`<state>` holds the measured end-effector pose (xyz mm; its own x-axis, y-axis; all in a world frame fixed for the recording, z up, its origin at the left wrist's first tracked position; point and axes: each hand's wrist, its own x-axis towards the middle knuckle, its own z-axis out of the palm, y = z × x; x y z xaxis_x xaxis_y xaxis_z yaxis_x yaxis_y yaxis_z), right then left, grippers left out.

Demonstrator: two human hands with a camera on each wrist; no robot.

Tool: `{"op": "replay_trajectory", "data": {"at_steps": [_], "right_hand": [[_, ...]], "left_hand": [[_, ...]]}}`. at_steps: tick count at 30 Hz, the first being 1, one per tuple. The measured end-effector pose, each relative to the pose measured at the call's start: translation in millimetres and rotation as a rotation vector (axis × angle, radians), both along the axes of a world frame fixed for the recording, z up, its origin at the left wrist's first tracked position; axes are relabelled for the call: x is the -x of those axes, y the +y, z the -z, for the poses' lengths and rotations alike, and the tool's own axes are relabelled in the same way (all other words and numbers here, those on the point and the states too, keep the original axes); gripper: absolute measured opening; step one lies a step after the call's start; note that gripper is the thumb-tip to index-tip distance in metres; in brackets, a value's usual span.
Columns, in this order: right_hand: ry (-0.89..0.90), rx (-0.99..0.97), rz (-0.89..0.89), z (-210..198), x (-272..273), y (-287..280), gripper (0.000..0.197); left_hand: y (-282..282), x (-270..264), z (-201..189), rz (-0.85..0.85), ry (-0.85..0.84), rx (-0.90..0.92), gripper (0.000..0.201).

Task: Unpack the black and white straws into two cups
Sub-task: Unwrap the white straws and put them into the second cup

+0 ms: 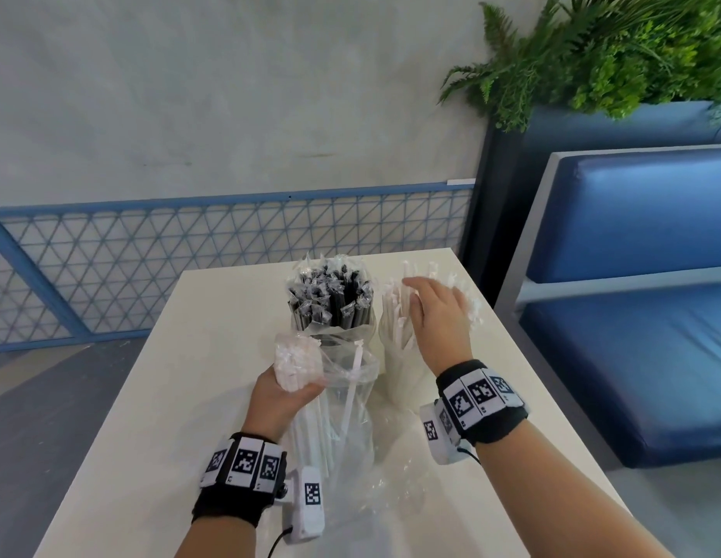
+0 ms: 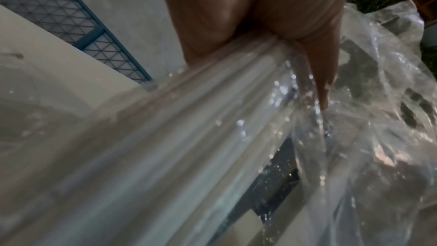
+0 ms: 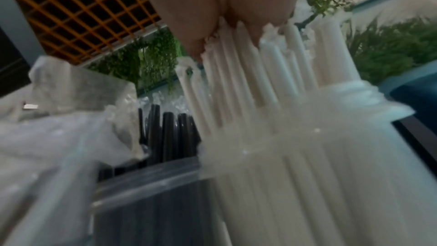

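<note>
Table (image 1: 157,396): white top; both cups stand toward 12 o'clock.
Bag (image 1: 346,400): clear plastic at centre, white straws inside.
Black straws (image 1: 330,296): wrapped, upright in the left cup, full.
White straws (image 1: 395,316): upright in the right cup at 1 o'clock, room left.
Right hand (image 1: 439,316): fingers straight and loose, resting on those straw tops; pat them level.
Left hand (image 1: 282,392): clenched round a white bundle (image 1: 296,358) at the bag's mouth; lift it straight up, keeping the plastic from snagging.
</note>
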<state>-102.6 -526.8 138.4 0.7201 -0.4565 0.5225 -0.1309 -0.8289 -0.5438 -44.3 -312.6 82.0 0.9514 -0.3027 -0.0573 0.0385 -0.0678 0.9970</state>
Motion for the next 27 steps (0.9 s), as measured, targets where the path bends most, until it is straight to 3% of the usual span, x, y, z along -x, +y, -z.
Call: {"op": "replay_trajectory", "data": {"at_steps": [3, 7, 9, 11, 13, 15, 17, 20, 24, 27], "right_hand": [[0.038, 0.121, 0.180, 2.1, 4.2, 0.0, 0.051], [0.389, 0.020, 0.114, 8.1, 8.1, -8.2, 0.049], [0.324, 0.062, 0.130, 4.6, 11.8, -5.8, 0.049], [-0.021, 0.083, 0.120, -2.4, 19.4, 6.8, 0.041], [-0.205, -0.057, -0.080, -5.7, 28.8, 26.0, 0.025], [-0.038, -0.112, -0.259, -1.0, 35.6, 45.1, 0.017], [0.104, -0.088, -0.298, 12.1, 34.7, 54.8, 0.016], [0.145, -0.115, -0.270, 19.7, 29.0, 60.6, 0.023], [0.187, -0.159, -0.257, 19.4, 19.7, 65.2, 0.028], [0.247, -0.246, -0.229, 18.6, 12.9, 68.1, 0.026]], "left_hand": [[-0.2, 0.0, 0.9, -0.003, -0.002, -0.001, 0.029], [0.5, -1.0, 2.9, 0.001, -0.006, -0.001, 0.028], [0.3, -1.5, 3.7, 0.000, -0.005, -0.002, 0.028], [-0.3, -0.9, 3.7, 0.005, -0.011, -0.006, 0.028], [-0.5, -2.0, 5.4, 0.011, -0.010, 0.006, 0.028], [0.1, -2.4, 6.4, 0.014, -0.011, 0.024, 0.029], [1.2, -2.9, 7.7, 0.025, -0.022, 0.026, 0.031], [2.6, -1.4, 9.5, 0.039, -0.051, 0.025, 0.031], [4.4, -0.6, 11.8, 0.070, -0.056, 0.028, 0.050], [3.4, 1.4, 11.6, 0.090, -0.069, 0.014, 0.046]]}}
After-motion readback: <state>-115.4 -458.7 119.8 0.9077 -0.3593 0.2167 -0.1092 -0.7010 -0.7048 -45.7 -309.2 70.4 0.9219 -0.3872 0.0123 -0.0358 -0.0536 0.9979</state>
